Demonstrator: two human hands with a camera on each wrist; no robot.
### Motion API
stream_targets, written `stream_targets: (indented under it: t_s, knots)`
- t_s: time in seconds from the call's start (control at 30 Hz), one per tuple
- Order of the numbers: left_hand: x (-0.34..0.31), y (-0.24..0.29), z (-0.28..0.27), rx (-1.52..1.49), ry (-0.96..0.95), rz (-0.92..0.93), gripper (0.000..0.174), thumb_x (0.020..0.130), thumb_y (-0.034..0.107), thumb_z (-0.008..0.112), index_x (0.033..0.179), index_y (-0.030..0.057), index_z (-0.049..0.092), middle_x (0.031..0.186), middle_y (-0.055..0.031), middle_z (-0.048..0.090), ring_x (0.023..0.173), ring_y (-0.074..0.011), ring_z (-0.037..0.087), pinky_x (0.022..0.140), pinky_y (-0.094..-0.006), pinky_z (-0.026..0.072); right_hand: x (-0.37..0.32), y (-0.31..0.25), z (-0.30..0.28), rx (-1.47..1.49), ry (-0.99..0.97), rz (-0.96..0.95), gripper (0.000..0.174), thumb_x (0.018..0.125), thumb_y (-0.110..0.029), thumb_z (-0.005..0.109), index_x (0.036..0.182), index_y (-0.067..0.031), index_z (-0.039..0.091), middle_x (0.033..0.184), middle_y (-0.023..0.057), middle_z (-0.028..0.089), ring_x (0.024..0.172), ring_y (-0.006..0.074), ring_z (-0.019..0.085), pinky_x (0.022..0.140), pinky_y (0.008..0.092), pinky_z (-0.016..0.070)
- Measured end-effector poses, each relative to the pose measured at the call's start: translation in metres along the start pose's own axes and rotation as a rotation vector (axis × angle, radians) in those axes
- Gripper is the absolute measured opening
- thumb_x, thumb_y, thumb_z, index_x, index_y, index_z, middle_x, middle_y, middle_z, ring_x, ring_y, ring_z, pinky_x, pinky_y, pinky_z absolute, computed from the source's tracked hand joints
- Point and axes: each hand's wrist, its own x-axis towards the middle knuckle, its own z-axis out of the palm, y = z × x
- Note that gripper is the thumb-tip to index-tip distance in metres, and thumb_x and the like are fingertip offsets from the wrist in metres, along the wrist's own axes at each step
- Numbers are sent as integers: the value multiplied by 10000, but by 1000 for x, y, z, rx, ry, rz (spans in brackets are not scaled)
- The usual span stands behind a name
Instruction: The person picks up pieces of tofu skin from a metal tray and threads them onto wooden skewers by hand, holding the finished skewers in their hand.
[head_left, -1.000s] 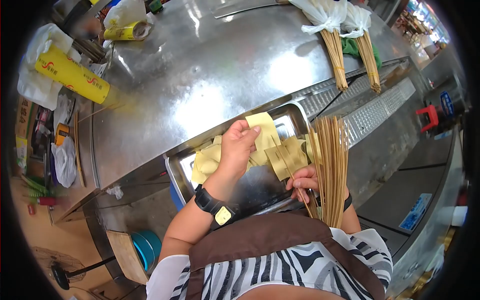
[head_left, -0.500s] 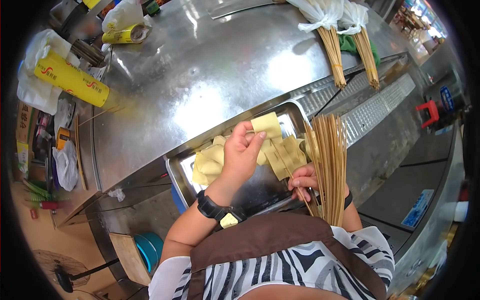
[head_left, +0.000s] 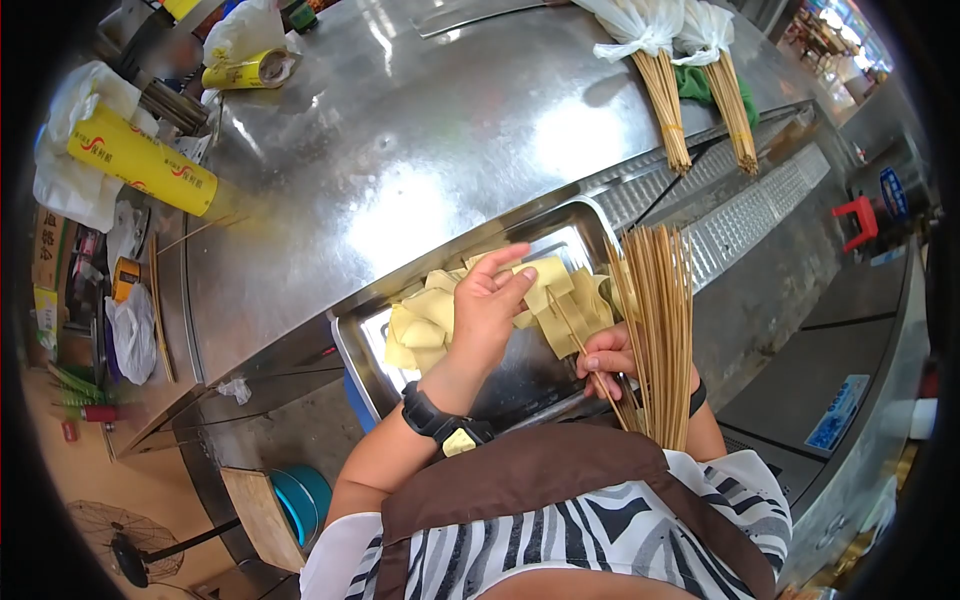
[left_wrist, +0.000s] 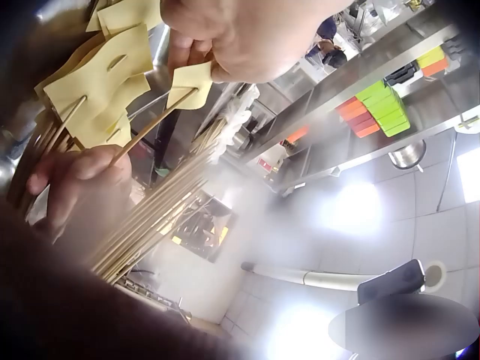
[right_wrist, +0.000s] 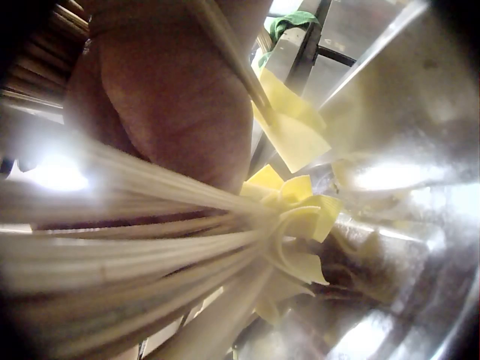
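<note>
My left hand (head_left: 485, 315) pinches a small folded sheet of yellow tofu skin (head_left: 547, 280) at the thumb tip, with the index finger stretched out past it. A bamboo skewer (left_wrist: 142, 135) runs through this sheet in the left wrist view. The skewer's lower part is pinched by my right hand (head_left: 608, 358), just in front of my apron. More pierced tofu skin sheets (left_wrist: 97, 90) sit on skewers beside the right fingers. A thick bundle of bare skewers (head_left: 660, 340) fans up along the right hand and hides part of it. Loose tofu skin (head_left: 420, 320) lies in the steel tray (head_left: 345, 355) below.
Beyond the tray stretches a steel counter (head_left: 330, 190). Two skewer bundles in white plastic bags (head_left: 640, 30) lie at its far right, by a green cloth (head_left: 695, 88). A yellow roll of cling film (head_left: 140, 160) is at the left. A blue bucket (head_left: 300, 500) stands low on the left.
The flat sheet in the left hand has come down onto the skewer and is now folded and pierced. The left index finger has straightened away from it. The right hand has barely moved.
</note>
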Motion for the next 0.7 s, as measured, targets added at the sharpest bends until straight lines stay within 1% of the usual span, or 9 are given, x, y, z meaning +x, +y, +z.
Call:
stream_targets:
  t_s: [0.03, 0.07, 0.13, 0.3, 0.47, 0.53, 0.57, 0.63, 0.7]
  knots:
    - [1, -2, -1, -12, -10, -66, 347, 897, 59, 603, 1232, 10, 525, 916, -41, 658, 761, -71, 601, 659, -226, 494, 0, 0, 0, -6, -5, 4, 178, 900, -143, 607, 841, 21, 644, 544, -2, 540, 522, 86, 549, 653, 243, 521]
    - [1, -3, -1, -14, -10, -66, 347, 897, 59, 603, 1232, 10, 525, 916, -41, 658, 761, -71, 601, 659, -226, 494, 0, -1, -1, -13, -11, 9, 178, 899, -143, 608, 842, 21, 644, 545, 0, 540, 523, 88, 551, 652, 243, 522]
    - [0, -5, 0, -26, 23, -50, 270, 898, 60, 603, 1161, -3, 591, 913, -33, 658, 756, -73, 608, 654, -220, 494, 1, -1, -1, -4, -19, 11, 179, 898, -145, 610, 842, 22, 644, 545, 2, 540, 526, 89, 553, 651, 244, 524]
    - [-9, -5, 4, 18, 42, -68, 284, 902, 62, 603, 1175, -15, 582, 937, -35, 661, 786, -73, 613, 671, -210, 496, 0, -1, 0, -1, 12, 12, 182, 896, -149, 613, 840, 22, 642, 545, 6, 538, 535, 93, 558, 653, 249, 527]
    - [-19, -17, 7, 58, 10, -78, 275, 898, 76, 616, 1155, -20, 595, 948, -32, 659, 795, -67, 603, 670, -212, 492, 1, -3, -2, -6, -32, 12, 173, 895, -140, 610, 845, 23, 637, 543, 5, 532, 537, 95, 558, 667, 257, 527]
    - [-20, -19, 10, 2, 27, -52, 315, 894, 81, 626, 1188, -26, 584, 866, -20, 666, 708, -32, 548, 619, -185, 446, 1, -2, -2, 4, -30, 15, 168, 896, -136, 609, 844, 22, 636, 542, 4, 532, 535, 94, 556, 666, 257, 527]
    - [-19, -18, 10, 3, 26, -53, 315, 894, 81, 626, 1188, -26, 584, 866, -20, 666, 708, -32, 548, 619, -185, 446, 1, -2, -2, 13, -27, 18, 164, 897, -132, 607, 843, 21, 636, 542, 2, 532, 533, 93, 555, 666, 257, 527]
    - [-14, -14, 8, -156, 41, -48, 377, 897, 71, 619, 1247, -30, 525, 867, -22, 663, 705, -37, 549, 617, -187, 441, 1, -2, -1, 13, -26, 27, 162, 898, -128, 605, 841, 20, 636, 541, 0, 533, 530, 91, 553, 665, 254, 526]
    - [-9, -15, 3, -172, 27, -34, 379, 897, 68, 617, 1251, -22, 514, 860, -19, 659, 704, -39, 553, 618, -185, 439, 2, -2, -1, 11, -27, 35, 159, 899, -125, 603, 838, 19, 635, 541, -2, 533, 526, 88, 550, 665, 251, 524]
